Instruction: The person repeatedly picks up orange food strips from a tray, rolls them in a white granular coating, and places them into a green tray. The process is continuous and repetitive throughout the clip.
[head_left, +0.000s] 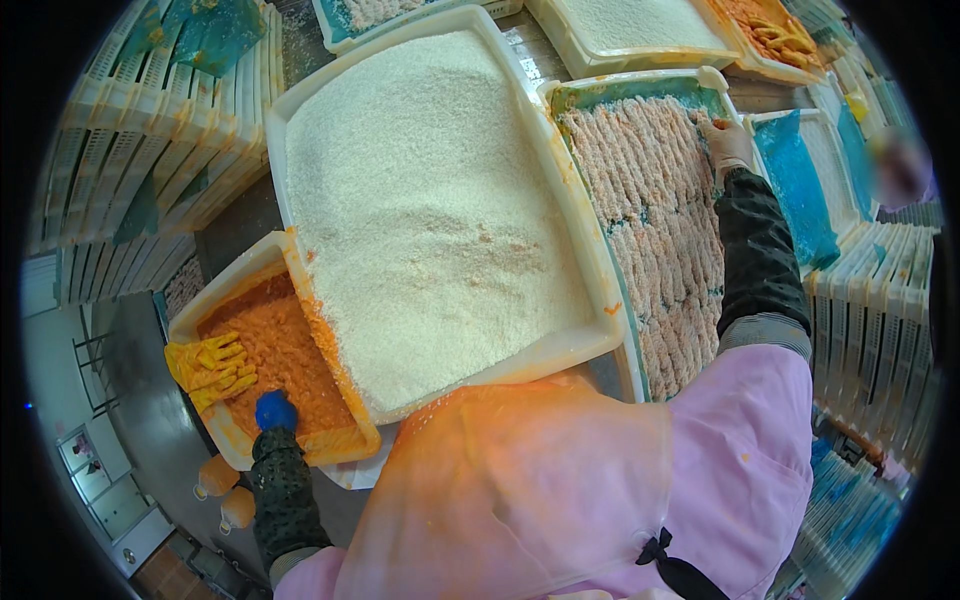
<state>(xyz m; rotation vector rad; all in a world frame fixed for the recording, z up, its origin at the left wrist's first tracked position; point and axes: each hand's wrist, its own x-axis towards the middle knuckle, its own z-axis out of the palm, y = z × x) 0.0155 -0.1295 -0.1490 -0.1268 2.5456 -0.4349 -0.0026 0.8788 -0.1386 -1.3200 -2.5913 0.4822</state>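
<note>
My left hand (276, 411), in a blue glove, dips into orange batter (279, 349) in a pale plastic tub (352, 444); its fingers are hidden there. A yellow rubber glove (214, 367) lies over that tub's left rim. At the right, my right hand (727, 144), in a pale thin glove, touches the far right end of the rows of crumb-coated strips (645, 195). Whether it grips a strip is not clear. The strips fill a tray (739, 112) lined with green-blue plastic sheet. Between both hands stands a large white tub (611, 330) of pale crumbs (427, 202).
White slatted trays (172, 112) are stacked high at the left, more trays (874, 330) at the right. Another crumb tub (652, 56) and an orange batter tub (776, 71) with a glove stand at the back. Two orange-filled jugs (225, 487) are low left. A blurred person (900, 166) is far right.
</note>
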